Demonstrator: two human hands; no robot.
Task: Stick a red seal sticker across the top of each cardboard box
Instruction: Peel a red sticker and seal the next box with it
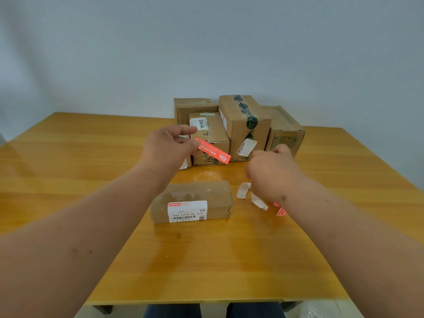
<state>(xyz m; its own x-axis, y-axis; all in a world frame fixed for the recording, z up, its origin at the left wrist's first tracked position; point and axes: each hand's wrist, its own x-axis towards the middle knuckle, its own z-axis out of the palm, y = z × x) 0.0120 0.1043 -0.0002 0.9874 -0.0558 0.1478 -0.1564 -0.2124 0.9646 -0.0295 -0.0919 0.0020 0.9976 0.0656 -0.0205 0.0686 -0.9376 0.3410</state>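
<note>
A long, glossy red seal sticker [213,150] hangs above the wooden surface [68,161], pinched at one end in the left hand's [167,149] grip. The right hand [271,173] is loosely curled, its hold unclear. A taped cardboard box [192,200] lies below.

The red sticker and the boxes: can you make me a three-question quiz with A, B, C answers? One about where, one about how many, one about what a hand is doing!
1. Where is the red sticker?
A. In the left hand
B. Stuck on a box
C. Lying on the floor

2. How many boxes stand in the back pile?
A. One
B. Four
C. Nine

3. What is the left hand doing?
A. Lying flat on the table
B. Pinching the sticker
C. Lifting the near box

Answers:
1 A, its fingers hold one end in the air.
2 B, four boxes sit together there.
3 B, thumb and fingers pinch the sticker above the near box.
</note>
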